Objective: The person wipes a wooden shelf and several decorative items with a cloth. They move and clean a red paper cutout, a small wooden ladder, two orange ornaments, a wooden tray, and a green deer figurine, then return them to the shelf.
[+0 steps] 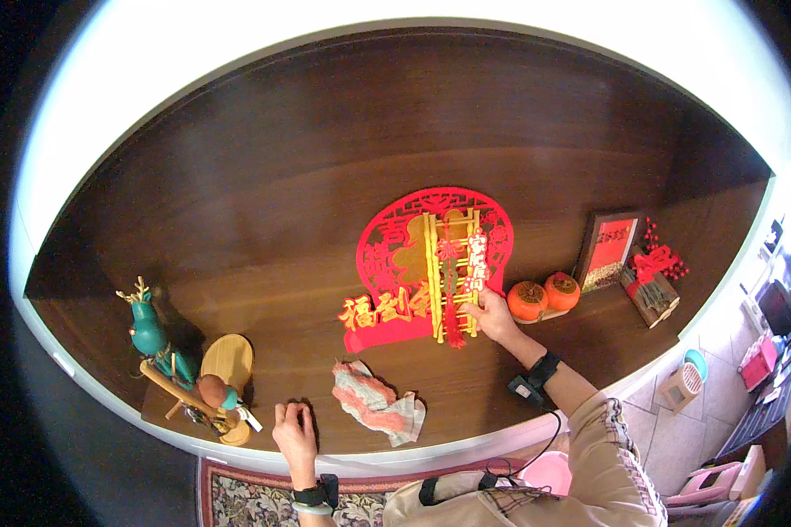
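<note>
My right hand (494, 317) grips the lower right side of a small yellow bamboo-style ladder ornament (435, 277), hung with a red tassel and white lettering. Behind the ladder stands a round red cut-out decoration (372, 247) with gold characters across its lower front; the ladder covers part of it. My left hand (294, 431) is at the shelf's front edge, fingers curled together, with nothing visible in it. A crumpled pink-and-white striped cloth (379, 402) lies on the dark wood shelf (461, 402), between my two hands and nearer the left.
Two orange persimmon ornaments (544, 296), a framed red picture (608, 247) and a tied stick bundle with red berries (652, 283) stand at right. At left are a teal deer figure (150, 329) and a wooden stand with a figurine (227, 362). A pink basin (547, 471) sits below.
</note>
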A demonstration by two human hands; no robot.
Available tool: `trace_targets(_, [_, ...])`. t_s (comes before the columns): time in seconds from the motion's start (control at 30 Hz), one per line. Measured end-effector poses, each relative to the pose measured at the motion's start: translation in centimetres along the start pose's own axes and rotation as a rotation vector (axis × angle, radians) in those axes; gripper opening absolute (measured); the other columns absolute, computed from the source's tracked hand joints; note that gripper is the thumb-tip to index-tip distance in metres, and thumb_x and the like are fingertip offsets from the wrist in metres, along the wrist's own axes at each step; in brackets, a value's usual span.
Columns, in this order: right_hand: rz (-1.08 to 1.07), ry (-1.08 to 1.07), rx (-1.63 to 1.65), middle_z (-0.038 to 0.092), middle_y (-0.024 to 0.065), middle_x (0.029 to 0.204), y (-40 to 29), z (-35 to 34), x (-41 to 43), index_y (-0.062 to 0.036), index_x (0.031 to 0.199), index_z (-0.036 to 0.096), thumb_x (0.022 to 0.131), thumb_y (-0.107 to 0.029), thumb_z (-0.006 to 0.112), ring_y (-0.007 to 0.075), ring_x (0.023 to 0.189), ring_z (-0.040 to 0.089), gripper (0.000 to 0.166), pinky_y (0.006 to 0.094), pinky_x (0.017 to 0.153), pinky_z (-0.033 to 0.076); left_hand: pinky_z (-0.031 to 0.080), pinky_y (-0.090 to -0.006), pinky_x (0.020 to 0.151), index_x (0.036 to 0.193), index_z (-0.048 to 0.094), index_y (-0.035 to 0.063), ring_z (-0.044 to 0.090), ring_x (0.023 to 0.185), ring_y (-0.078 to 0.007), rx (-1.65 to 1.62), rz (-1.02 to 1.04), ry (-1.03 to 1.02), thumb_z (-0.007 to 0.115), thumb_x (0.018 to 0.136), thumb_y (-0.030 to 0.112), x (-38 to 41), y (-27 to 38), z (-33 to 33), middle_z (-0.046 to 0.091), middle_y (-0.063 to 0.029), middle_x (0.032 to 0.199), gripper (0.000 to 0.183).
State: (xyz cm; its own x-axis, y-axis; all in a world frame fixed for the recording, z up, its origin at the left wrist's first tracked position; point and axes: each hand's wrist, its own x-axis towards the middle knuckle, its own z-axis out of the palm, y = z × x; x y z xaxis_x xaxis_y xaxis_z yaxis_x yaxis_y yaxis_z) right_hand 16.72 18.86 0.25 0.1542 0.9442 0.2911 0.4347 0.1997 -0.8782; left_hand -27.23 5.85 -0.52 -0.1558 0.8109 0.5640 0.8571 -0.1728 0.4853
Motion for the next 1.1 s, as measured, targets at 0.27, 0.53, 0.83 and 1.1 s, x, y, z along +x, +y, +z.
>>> trace_targets(0.27, [-0.079, 0.121, -0.093, 0.071, 0.0049, 0.089, 0.1, 0.3, -0.2, -0.0010, 0.116, 0.061, 0.092, -0.007, 0.070, 0.0094, 0.061, 0.062, 0.027, 0.0270, 0.050, 0.049, 0.051, -0.0465, 0.066, 0.091, 0.066, 0.0046, 0.063, 0.076, -0.0394, -0.011, 0.005, 0.015, 0.069, 0.091, 0.010, -0.1, -0.1, 0.0, 0.058, -0.0160, 0.089, 0.006])
trace_targets(0.53, [-0.134, 0.180, -0.141, 0.068, 0.0160, 0.112, -2.0, -0.2, -2.3, 0.0011, 0.122, 0.059, 0.083, -0.007, 0.074, 0.0312, 0.104, 0.066, 0.042, 0.0405, 0.093, 0.050, 0.054, -0.0460, 0.069, 0.096, 0.069, 0.0069, 0.066, 0.079, -0.0372, 0.021, -0.010, 0.029, 0.068, 0.092, 0.013, -0.2, -0.3, -0.5, 0.063, -0.0138, 0.092, 0.007])
trace_targets(0.83, [-0.301, 0.112, -0.364, 0.056, 0.0174, 0.119, -7.2, -1.4, -10.8, 0.0005, 0.126, 0.055, 0.083, 0.000, 0.068, 0.0378, 0.113, 0.055, 0.045, 0.0419, 0.097, 0.047, 0.054, -0.0462, 0.068, 0.096, 0.068, 0.0085, 0.066, 0.079, -0.0385, -0.005, -0.039, 0.007, 0.068, 0.093, 0.017, -0.2, 0.3, -0.4, 0.062, -0.0138, 0.094, 0.009])
trace_targets(1.1, [-0.156, -0.311, -0.210, 0.053, 0.0205, 0.127, -8.5, 1.4, -15.5, -0.0024, 0.119, 0.058, 0.079, -0.008, 0.076, 0.0387, 0.119, 0.053, 0.045, 0.0453, 0.099, 0.047, 0.054, -0.0471, 0.066, 0.096, 0.067, 0.0073, 0.066, 0.077, -0.0386, -0.028, -0.049, -0.011, 0.068, 0.093, 0.016, -0.3, 0.2, -0.3, 0.060, -0.0135, 0.094, 0.009])
